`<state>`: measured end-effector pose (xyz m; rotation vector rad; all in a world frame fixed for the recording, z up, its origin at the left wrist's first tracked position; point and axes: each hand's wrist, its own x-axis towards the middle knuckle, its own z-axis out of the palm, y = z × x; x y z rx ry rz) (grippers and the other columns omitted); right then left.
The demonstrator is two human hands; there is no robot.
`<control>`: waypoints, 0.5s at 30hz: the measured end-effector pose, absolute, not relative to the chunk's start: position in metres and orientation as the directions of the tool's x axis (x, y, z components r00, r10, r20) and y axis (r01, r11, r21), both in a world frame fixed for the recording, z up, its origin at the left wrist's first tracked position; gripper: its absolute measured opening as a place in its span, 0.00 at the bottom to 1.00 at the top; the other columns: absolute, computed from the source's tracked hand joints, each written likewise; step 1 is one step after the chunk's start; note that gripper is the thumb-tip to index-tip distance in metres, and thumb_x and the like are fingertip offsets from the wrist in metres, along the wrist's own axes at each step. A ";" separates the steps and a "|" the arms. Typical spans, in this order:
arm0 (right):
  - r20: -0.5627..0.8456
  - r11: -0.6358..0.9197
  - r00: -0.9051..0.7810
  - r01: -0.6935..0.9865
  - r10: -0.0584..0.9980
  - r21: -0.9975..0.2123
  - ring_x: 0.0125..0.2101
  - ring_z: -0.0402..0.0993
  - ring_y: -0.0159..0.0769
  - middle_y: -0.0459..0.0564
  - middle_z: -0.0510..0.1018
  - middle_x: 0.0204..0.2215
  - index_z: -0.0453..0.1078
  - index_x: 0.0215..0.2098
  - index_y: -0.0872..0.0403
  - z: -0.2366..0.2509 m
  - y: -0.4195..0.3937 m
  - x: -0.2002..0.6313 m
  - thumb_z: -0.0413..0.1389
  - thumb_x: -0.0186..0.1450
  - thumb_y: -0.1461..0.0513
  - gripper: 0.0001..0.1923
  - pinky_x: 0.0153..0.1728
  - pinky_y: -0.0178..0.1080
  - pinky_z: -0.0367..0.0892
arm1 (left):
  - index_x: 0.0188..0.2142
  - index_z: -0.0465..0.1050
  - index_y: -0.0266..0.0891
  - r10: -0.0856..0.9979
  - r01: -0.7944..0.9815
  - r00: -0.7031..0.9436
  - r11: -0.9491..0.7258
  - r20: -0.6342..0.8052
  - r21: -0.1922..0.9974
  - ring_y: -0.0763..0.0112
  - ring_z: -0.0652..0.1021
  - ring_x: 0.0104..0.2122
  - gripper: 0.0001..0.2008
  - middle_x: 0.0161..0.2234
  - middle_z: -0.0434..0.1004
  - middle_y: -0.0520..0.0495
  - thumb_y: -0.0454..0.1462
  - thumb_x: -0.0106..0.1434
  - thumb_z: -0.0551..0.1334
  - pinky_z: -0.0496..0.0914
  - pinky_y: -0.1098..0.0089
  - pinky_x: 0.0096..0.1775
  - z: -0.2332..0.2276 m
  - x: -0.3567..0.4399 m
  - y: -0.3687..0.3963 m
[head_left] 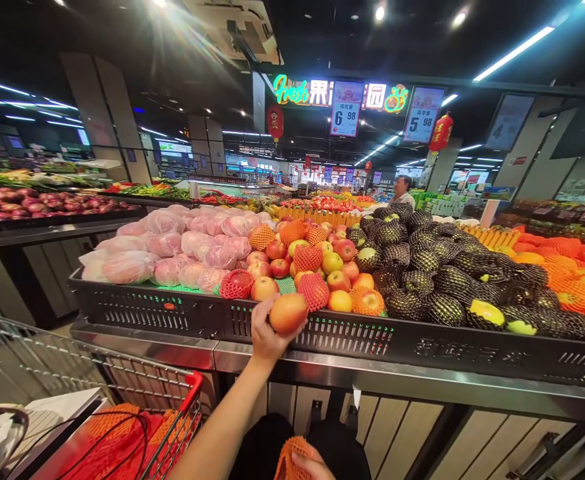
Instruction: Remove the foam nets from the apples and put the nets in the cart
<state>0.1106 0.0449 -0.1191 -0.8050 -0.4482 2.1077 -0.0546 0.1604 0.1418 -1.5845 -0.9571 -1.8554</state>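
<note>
My left hand [267, 333] is raised in front of the black display bin [182, 313] and grips an orange-red apple [288, 313] just over the bin's front rim. Low at the bottom edge, my right hand [314, 467] holds an orange foam net sleeve [287, 463]; only part of this hand shows. Behind the held fruit lies a pile of loose apples [317, 267], some wrapped in orange or red foam nets.
Bagged pink fruit [172, 247] fills the bin's left part, and dark-netted green fruit [437, 280] its right. A red-handled shopping cart [182, 400] with orange netting stands at lower left. A person [402, 190] stands far behind the displays. Price signs hang overhead.
</note>
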 end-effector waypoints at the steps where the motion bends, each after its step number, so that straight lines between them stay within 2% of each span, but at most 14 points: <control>1: -0.369 -0.597 -0.473 -0.572 0.800 -0.563 0.35 0.81 0.48 0.54 0.86 0.33 0.79 0.37 0.55 -0.118 0.046 0.110 0.74 0.40 0.57 0.25 0.44 0.47 0.69 | 0.57 0.56 0.41 0.141 0.696 -0.227 -0.668 0.964 0.261 0.53 0.78 0.49 0.41 0.50 0.73 0.35 0.43 0.49 0.75 0.74 0.52 0.48 0.119 -0.048 0.144; 3: -0.336 -0.599 -0.504 -0.568 0.795 -0.565 0.34 0.81 0.48 0.53 0.85 0.31 0.79 0.34 0.55 -0.117 0.047 0.111 0.72 0.41 0.60 0.21 0.44 0.48 0.68 | 0.57 0.58 0.41 0.339 0.562 -0.261 -0.708 0.904 0.428 0.51 0.79 0.49 0.40 0.50 0.75 0.35 0.46 0.50 0.74 0.75 0.52 0.48 0.065 -0.035 0.109; 5: -0.310 -0.614 -0.543 -0.570 0.781 -0.546 0.35 0.80 0.47 0.51 0.85 0.29 0.78 0.31 0.54 -0.115 0.048 0.113 0.69 0.41 0.62 0.17 0.43 0.47 0.68 | 0.58 0.58 0.41 0.545 0.398 -0.279 -0.684 0.791 0.611 0.48 0.80 0.48 0.40 0.50 0.77 0.33 0.53 0.52 0.71 0.76 0.52 0.47 0.010 -0.023 0.075; 7: -0.290 -0.664 -0.619 -0.542 0.730 -0.515 0.36 0.79 0.48 0.52 0.84 0.30 0.78 0.32 0.54 -0.113 0.048 0.118 0.66 0.44 0.60 0.16 0.44 0.47 0.68 | 0.56 0.60 0.40 0.785 0.245 -0.293 -0.491 0.546 0.836 0.50 0.82 0.44 0.37 0.47 0.79 0.36 0.55 0.53 0.68 0.77 0.56 0.44 -0.036 -0.013 0.046; 8: -0.277 -0.688 -0.656 -0.524 0.702 -0.503 0.37 0.79 0.48 0.53 0.84 0.31 0.79 0.33 0.55 -0.112 0.048 0.121 0.65 0.47 0.57 0.16 0.43 0.47 0.68 | 0.55 0.62 0.40 0.844 0.163 -0.341 -0.380 0.413 0.910 0.50 0.82 0.44 0.36 0.47 0.80 0.36 0.56 0.54 0.67 0.77 0.56 0.44 -0.054 -0.010 0.036; 9: -0.272 -0.712 -0.688 -0.501 0.673 -0.493 0.37 0.78 0.48 0.54 0.83 0.31 0.79 0.35 0.56 -0.111 0.047 0.124 0.63 0.49 0.55 0.17 0.43 0.46 0.68 | 0.54 0.63 0.39 0.883 0.061 -0.379 -0.273 0.275 0.960 0.51 0.82 0.44 0.35 0.47 0.80 0.36 0.57 0.55 0.65 0.76 0.56 0.46 -0.067 -0.008 0.028; 11: -0.291 -0.749 -0.725 -0.449 0.624 -0.487 0.34 0.77 0.46 0.55 0.82 0.30 0.79 0.34 0.57 -0.108 0.045 0.129 0.62 0.51 0.52 0.19 0.40 0.45 0.68 | 0.53 0.63 0.39 0.907 -0.159 -0.418 -0.120 0.044 0.980 0.50 0.82 0.45 0.35 0.46 0.81 0.36 0.60 0.56 0.61 0.75 0.56 0.49 -0.084 -0.005 0.021; 13: -0.315 -0.742 -0.704 -0.446 0.636 -0.501 0.30 0.75 0.43 0.54 0.82 0.28 0.79 0.32 0.58 -0.106 0.043 0.132 0.62 0.49 0.53 0.18 0.36 0.42 0.67 | 0.53 0.64 0.38 0.919 -0.320 -0.377 -0.015 -0.113 0.947 0.49 0.82 0.44 0.38 0.43 0.83 0.36 0.64 0.55 0.58 0.75 0.55 0.48 -0.091 -0.005 0.020; 15: -0.310 -0.692 -0.648 -0.489 0.695 -0.531 0.30 0.75 0.40 0.53 0.82 0.29 0.79 0.32 0.58 -0.102 0.042 0.132 0.64 0.47 0.57 0.16 0.36 0.40 0.66 | 0.54 0.65 0.38 0.924 -0.383 -0.325 0.068 -0.203 0.921 0.47 0.82 0.44 0.40 0.42 0.84 0.35 0.65 0.53 0.59 0.76 0.54 0.46 -0.094 -0.006 0.022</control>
